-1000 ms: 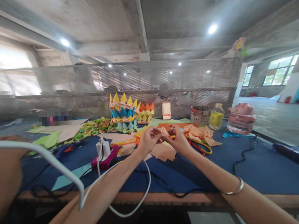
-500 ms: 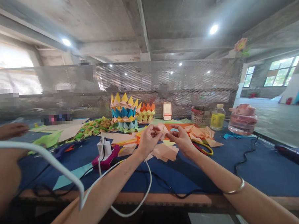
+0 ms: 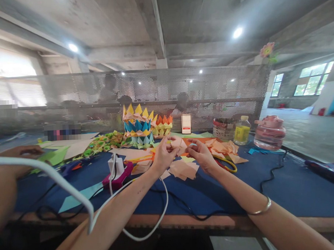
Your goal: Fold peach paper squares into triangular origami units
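A small peach paper piece (image 3: 179, 144) is held up between both hands over the middle of the blue-covered table. My left hand (image 3: 165, 154) pinches its left side. The fingers of my right hand (image 3: 200, 154) close on its right edge. Below lies a stack of peach paper sheets (image 3: 183, 169). Orange folded papers (image 3: 222, 147) rest to the right, beside a yellow cable loop. Behind my hands stand tiered paper crowns (image 3: 138, 128) in yellow, peach and blue, with an orange and yellow one (image 3: 164, 126) next to them.
A pink power strip (image 3: 118, 180) with a white plug and loose cables sits left of my left arm. Another person's hand (image 3: 25, 151) is at far left. A yellow bottle (image 3: 241, 131) and pink jug (image 3: 269, 132) stand at right.
The peach piece now shows a broader face between my fingers, and my hands have shifted slightly. The other person's hand at far left has moved right, towards the green paper.
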Available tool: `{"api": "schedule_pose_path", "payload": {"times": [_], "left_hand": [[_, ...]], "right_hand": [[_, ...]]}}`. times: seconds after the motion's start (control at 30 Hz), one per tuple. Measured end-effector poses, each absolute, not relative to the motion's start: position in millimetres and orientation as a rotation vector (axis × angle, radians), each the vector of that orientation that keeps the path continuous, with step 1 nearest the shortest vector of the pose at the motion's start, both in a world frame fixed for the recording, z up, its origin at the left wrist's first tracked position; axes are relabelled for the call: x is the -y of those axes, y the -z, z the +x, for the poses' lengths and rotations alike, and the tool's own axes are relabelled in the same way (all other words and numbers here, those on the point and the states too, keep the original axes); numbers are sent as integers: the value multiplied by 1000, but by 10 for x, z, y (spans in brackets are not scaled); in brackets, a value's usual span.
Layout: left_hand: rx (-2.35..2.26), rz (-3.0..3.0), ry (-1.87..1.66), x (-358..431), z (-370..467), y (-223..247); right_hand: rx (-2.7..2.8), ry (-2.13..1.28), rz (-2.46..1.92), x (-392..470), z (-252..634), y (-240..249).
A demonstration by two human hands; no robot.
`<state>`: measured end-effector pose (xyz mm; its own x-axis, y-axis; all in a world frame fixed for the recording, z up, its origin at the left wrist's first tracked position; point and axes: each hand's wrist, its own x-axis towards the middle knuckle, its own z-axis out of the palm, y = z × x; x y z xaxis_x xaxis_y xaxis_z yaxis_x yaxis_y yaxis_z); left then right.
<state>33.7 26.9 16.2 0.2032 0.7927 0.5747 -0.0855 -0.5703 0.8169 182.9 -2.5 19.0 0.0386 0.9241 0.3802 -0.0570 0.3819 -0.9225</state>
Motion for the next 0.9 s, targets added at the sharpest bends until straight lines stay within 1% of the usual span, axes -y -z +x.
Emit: {"api": "schedule_pose_path", "payload": {"times": [0.13, 0.23, 0.57, 0.7, 0.9], "left_hand": [[-571, 1705, -1407, -239, 342, -165], [-548, 1726, -1332, -248, 353, -141], [-572, 1743, -1265, -273, 356, -111], [-577, 1666, -1233, -271, 360, -119], [-661, 1513, -928, -239, 337, -119]], "right_hand": [[1436, -973, -985, 59, 1810, -187], [1453, -918, -1065, 51, 1834, -166], [1527, -802, -1091, 49, 1859, -159], [1578, -738, -1088, 22, 1865, -136], [1563, -647, -1093, 2, 1874, -134]]}}
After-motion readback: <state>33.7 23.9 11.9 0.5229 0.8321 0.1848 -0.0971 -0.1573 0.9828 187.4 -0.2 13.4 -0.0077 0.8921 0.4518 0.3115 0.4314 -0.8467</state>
